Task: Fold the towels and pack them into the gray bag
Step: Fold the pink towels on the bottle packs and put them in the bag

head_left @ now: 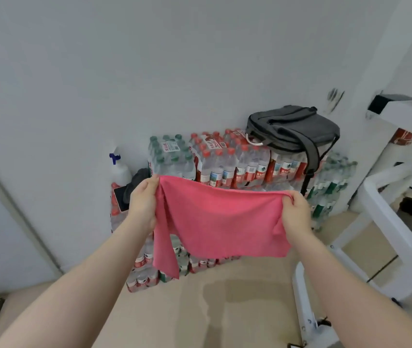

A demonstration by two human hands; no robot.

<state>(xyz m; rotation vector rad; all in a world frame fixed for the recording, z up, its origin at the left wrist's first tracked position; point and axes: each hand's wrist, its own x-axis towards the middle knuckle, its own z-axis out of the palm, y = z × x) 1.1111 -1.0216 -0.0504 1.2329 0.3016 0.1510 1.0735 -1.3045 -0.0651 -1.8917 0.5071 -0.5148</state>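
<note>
A pink towel point(220, 222) hangs spread in the air in front of me. My left hand point(143, 202) grips its upper left corner, and my right hand point(296, 213) pinches its upper right corner. One lower corner dangles longer on the left side. The gray bag point(298, 129) lies on top of stacked water-bottle packs beyond the towel, to the upper right. Its strap hangs down over the bottles.
Shrink-wrapped packs of water bottles point(225, 162) are stacked against the white wall. A white spray bottle point(120, 169) stands at their left. A white metal frame point(388, 209) occupies the right side. Beige floor point(212, 310) lies below.
</note>
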